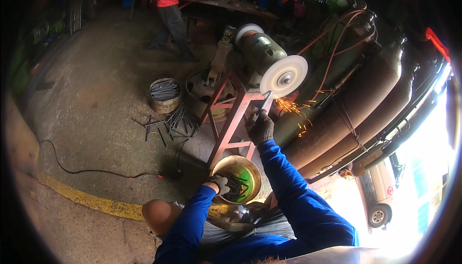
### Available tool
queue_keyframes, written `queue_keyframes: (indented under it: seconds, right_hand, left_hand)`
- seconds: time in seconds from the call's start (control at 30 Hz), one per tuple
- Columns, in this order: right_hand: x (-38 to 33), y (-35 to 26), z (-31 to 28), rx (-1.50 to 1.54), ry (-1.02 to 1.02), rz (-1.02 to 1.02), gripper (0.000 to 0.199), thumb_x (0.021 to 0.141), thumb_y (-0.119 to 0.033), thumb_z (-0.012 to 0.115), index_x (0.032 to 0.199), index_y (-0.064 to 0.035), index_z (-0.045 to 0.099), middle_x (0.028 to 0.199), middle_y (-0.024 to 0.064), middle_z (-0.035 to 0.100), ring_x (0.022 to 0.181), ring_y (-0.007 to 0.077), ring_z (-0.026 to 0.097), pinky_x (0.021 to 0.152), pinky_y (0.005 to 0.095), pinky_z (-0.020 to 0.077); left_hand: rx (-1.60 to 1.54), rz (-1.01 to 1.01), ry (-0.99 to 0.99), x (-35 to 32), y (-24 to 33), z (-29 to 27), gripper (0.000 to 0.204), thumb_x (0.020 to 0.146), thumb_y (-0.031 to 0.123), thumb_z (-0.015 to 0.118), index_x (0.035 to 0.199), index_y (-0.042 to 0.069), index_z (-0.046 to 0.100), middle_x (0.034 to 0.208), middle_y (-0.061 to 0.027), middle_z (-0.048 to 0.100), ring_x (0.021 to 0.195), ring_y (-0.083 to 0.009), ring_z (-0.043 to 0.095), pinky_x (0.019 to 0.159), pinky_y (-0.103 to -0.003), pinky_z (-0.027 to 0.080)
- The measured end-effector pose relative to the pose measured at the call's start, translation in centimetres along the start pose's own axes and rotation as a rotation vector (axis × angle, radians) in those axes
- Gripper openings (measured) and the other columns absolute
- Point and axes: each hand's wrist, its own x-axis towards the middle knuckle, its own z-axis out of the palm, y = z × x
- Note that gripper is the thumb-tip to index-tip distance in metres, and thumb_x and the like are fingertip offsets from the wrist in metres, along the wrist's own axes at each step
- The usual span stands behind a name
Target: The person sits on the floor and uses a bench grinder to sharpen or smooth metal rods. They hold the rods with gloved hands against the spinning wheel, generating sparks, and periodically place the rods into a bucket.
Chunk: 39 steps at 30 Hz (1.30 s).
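My right hand [260,126], in a dark work glove, grips a thin threaded metal rod [266,101] and presses its tip against the lower edge of the white grinding wheel [284,76]. Orange sparks [294,107] spray to the right of the wheel. The bench grinder [260,47] sits on a red metal stand [232,119]. My left hand [219,184], also gloved, reaches over the rim of a round bucket with a green inside [251,186] and rests on several dark metal rods [237,186] lying in it.
A second bucket of rods [164,94] stands on the concrete floor, with loose rods [168,123] scattered beside it. Large gas cylinders [365,100] lie at the right. A black cable [86,170] crosses the floor. A person in a red top [172,4] works at a far bench.
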Motion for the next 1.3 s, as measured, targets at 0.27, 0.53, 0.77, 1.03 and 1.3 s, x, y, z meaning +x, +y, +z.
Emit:
queue_keyframes:
  seconds: [0.27,0.53,0.77,1.03,1.3]
  right_hand:
    - [0.1,2.1,-0.2,-0.265,-0.007,-0.034,0.021,0.097,-0.024,0.047,0.107,-0.0086,0.056,0.082,-0.0023,0.056,0.072,0.0082,0.056,0.061,0.0255,0.048]
    - [1.0,1.9,-1.4,0.876,0.098,0.45,0.015,0.092,-0.012,0.053,0.107,-0.0118,0.054,0.081,-0.001,0.053,0.072,0.0087,0.055,0.061,0.0242,0.0485]
    - [0.2,1.3,-1.2,0.566,-0.013,0.269,0.016,0.092,-0.017,0.054,0.108,-0.0137,0.053,0.074,-0.0019,0.048,0.065,0.0083,0.053,0.057,0.0224,0.047]
    - [2.6,5.3,-4.0,-0.354,0.206,-0.146,0.022,0.097,-0.038,0.047,0.1,-0.019,0.057,0.063,-0.0051,0.046,0.053,0.0079,0.047,0.046,0.0204,0.0387]
    - [0.7,1.8,-1.2,-0.074,0.044,0.08,0.016,0.095,-0.035,0.054,0.097,-0.0194,0.058,0.063,-0.0063,0.046,0.054,0.0069,0.047,0.048,0.0208,0.0401]
  left_hand:
    - [-0.015,0.0,0.009,-0.2,-0.7,0.6,0.05,0.082,0.045,0.056,0.113,0.006,0.061,0.117,-0.0224,0.06,0.112,-0.0377,0.056,0.096,-0.046,0.044]
    - [0.007,0.005,0.01,0.4,-0.3,0.6,0.049,0.082,0.044,0.056,0.113,0.006,0.061,0.117,-0.022,0.06,0.112,-0.0371,0.056,0.096,-0.045,0.044]
    - [-0.008,0.009,0.012,-0.2,-0.5,0.4,0.049,0.083,0.044,0.056,0.113,0.006,0.061,0.117,-0.0219,0.06,0.112,-0.0373,0.056,0.095,-0.046,0.044]
    - [-0.018,0.033,0.018,0.5,0.7,-0.3,0.048,0.083,0.044,0.056,0.113,0.007,0.061,0.117,-0.0219,0.06,0.112,-0.0374,0.056,0.095,-0.046,0.044]
    - [0.008,0.012,-0.007,-0.3,0.3,-0.2,0.047,0.083,0.044,0.055,0.114,0.008,0.061,0.118,-0.0216,0.06,0.113,-0.0372,0.055,0.096,-0.046,0.044]
